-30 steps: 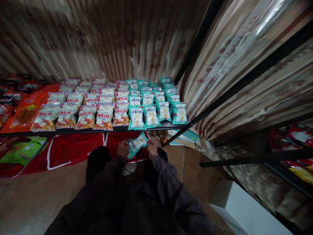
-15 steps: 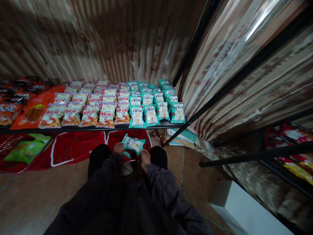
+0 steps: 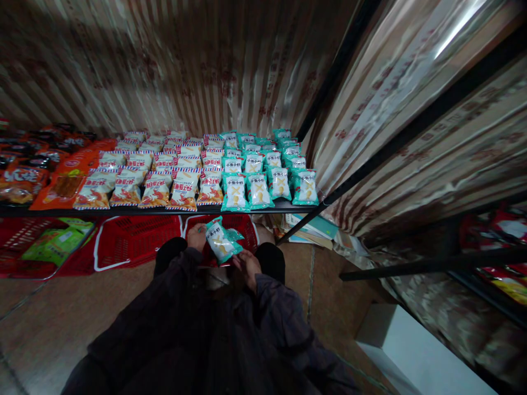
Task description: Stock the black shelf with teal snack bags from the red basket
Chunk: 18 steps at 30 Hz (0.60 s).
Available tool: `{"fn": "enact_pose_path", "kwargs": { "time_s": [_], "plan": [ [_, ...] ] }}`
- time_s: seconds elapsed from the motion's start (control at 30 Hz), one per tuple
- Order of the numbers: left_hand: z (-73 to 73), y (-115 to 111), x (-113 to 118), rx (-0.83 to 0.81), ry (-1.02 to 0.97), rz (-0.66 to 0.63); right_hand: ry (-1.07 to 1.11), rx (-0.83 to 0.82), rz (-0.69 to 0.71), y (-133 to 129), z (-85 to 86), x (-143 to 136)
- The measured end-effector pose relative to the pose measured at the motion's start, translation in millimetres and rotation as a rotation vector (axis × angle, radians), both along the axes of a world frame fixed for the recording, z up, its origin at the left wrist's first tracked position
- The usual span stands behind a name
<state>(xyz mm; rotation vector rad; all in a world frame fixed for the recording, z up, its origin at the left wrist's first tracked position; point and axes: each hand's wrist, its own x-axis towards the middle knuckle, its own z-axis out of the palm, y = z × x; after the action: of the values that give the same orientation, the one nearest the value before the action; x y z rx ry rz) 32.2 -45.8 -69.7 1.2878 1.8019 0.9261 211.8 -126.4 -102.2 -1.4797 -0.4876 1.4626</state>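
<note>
A teal-and-white snack bag (image 3: 221, 241) is held tilted between my hands, above a red basket in front of my knees. My left hand (image 3: 196, 236) closes on its upper left side, the fingertips partly hidden. At the bag's lower right end, my right hand (image 3: 248, 267) pinches the corner. Behind it another teal bag (image 3: 235, 235) shows in part; what it rests on is unclear. Matching teal bags (image 3: 259, 190) stand in rows on the shelf ahead, beside rows of white-and-orange snack bags (image 3: 184, 187).
Red baskets (image 3: 138, 241) sit under the black shelf edge (image 3: 284, 208), one with a green package (image 3: 57, 244). Orange packets (image 3: 63, 184) fill the shelf's left. A slanting black post (image 3: 329, 200), papers (image 3: 313, 226) and a white box (image 3: 424, 351) are on the right.
The held bag has turned more upright, its lower end now toward my right hand. A second teal bag shows more behind it. The view has shifted slightly.
</note>
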Motion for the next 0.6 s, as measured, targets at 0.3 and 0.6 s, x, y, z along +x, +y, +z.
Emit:
{"fn": "enact_pose_path", "kwargs": {
  "time_s": [0.3, 0.6],
  "plan": [
    [31.1, -13, 10, 0.031, 0.088, -0.193, 0.117, 0.213, 0.070, 26, 45.1, 7],
    [64.3, -18, 26, 0.094, -0.063, -0.329, 0.119, 0.298, 0.017, 34, 74.7, 5]
  ]
}}
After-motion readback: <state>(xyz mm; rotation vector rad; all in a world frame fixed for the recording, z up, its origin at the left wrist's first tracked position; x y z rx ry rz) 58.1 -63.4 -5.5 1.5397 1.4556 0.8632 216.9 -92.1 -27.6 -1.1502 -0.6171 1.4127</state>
